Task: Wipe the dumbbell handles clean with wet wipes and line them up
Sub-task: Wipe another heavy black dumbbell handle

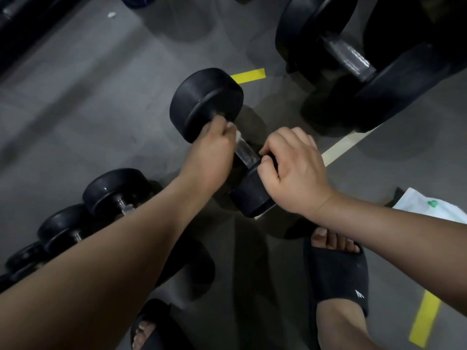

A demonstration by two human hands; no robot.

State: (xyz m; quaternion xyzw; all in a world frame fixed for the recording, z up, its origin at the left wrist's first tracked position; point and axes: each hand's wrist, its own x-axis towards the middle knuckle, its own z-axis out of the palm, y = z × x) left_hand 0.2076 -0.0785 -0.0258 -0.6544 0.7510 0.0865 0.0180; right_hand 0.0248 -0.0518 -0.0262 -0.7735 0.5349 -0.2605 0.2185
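A black dumbbell [206,102] lies on the grey floor in the middle of the view, its metal handle [246,152] running toward me. My left hand [214,145] is curled round the far end of the handle with a white wet wipe [233,128] under its fingers. My right hand [293,170] grips the rim of the near weight head [252,195]. At the lower left, several smaller black dumbbells [113,190] stand side by side in a row.
Large black dumbbells [353,56] fill the upper right. A white wet-wipe pack [429,205] lies at the right edge. Yellow tape strips [249,75] and a white line [346,145] mark the floor. My feet in black slippers [338,269] stand close below the dumbbell.
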